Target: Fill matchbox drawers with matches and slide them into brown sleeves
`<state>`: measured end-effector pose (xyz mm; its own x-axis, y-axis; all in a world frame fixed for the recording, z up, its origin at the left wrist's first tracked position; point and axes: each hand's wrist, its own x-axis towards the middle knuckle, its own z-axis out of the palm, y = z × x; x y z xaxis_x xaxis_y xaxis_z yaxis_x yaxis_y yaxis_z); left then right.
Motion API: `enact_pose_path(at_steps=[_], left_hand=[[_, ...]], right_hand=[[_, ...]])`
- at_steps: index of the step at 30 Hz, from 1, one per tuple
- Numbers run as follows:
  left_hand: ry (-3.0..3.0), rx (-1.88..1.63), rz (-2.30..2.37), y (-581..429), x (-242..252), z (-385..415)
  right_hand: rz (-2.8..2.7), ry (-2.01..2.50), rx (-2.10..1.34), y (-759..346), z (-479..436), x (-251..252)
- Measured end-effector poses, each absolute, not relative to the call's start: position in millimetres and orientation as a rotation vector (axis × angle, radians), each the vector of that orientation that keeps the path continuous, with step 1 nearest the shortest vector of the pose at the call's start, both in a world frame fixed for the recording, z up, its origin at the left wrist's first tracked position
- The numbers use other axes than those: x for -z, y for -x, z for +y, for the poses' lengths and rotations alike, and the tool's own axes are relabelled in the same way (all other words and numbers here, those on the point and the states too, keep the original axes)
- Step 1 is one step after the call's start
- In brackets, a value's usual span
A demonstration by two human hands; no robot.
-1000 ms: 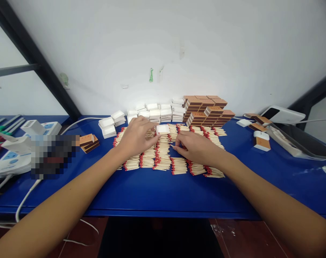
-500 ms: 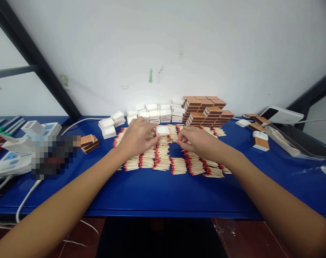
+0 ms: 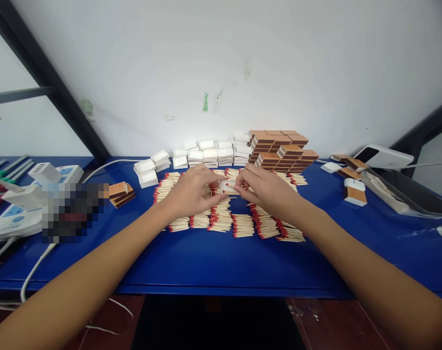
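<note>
Red-tipped matches (image 3: 243, 225) lie in many small bundles across the middle of the blue table (image 3: 221, 262). My left hand (image 3: 190, 192) and my right hand (image 3: 266, 187) meet above them, fingers pinched together on a small white matchbox tray (image 3: 229, 186) with matches in it. Behind my hands stand stacks of white trays (image 3: 210, 155) and a pile of brown matchbox sleeves (image 3: 282, 150).
White power strips (image 3: 20, 204) and cables lie at the left, beside a few brown boxes (image 3: 119, 192). At the right sit a closed matchbox (image 3: 355, 191), loose sleeves (image 3: 348, 167), a white power bank (image 3: 383, 155) and a dark tray. A white wall backs the table.
My right hand rose from the match bundles and moved left to the tray. My left hand brought the tray slightly nearer and lower. Both hands now pinch it together.
</note>
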<state>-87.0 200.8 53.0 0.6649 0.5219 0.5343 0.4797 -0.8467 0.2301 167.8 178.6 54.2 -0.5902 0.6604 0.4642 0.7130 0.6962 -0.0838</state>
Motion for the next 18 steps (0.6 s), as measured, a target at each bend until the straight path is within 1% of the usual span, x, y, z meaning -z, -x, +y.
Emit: enact_pose_path(at_steps=[11,18], left_hand=[[-2.681,-0.950,0.831,87.7,-54.6,200.7],[-2.678,-1.093,1.044,94.0,-52.4,210.6]], right_hand=[[-2.470,1.020,0.183,-166.8,173.8,-56.7],[-2.392,1.135,0.035,-167.5,174.0,-58.6]])
